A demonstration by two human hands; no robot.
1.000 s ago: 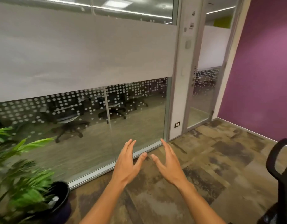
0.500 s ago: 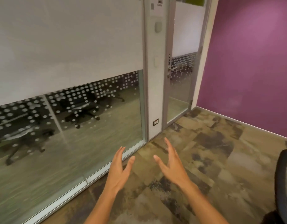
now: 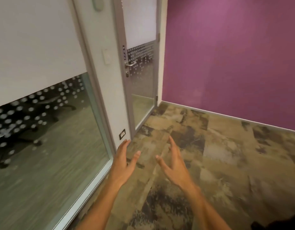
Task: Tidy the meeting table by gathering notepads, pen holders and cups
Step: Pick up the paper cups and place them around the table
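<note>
Far left: glass partition (image 3: 48, 146), upper part frosted white, with a band of white dots below it. Through the clear lower glass, dark office chairs (image 3: 23, 130) show blurred on the other side.

Right of the partition: a pale wall strip (image 3: 108, 97) carrying a light switch plate (image 3: 106, 56) and, low down, a small socket (image 3: 122, 134). An oval pale fitting (image 3: 98, 4) sits at the top of it.

Next: glass door (image 3: 141, 97) in a grey frame, metal lever handle (image 3: 131, 63), same dotted film across the middle.

Centre foreground: left hand (image 3: 123, 165) held out in front, palm turned inward, fingers straight and together, thumb spread; it holds nothing. Its fingertips appear in line with the base of the wall strip; contact cannot be told.

Just to its right, apart from it: right hand (image 3: 174, 166), palm inward, fingers straight and slightly fanned, thumb out; also holding nothing. Both forearms bare, with some motion blur.

Under the hands: mottled brown and grey carpet (image 3: 226, 163).

Right: purple wall (image 3: 234, 55) with a pale skirting strip (image 3: 226, 115). A dark shape (image 3: 279, 224) at the bottom right corner, not identifiable.

Meeting table, notepads, pen holders, cups: none in view here.
</note>
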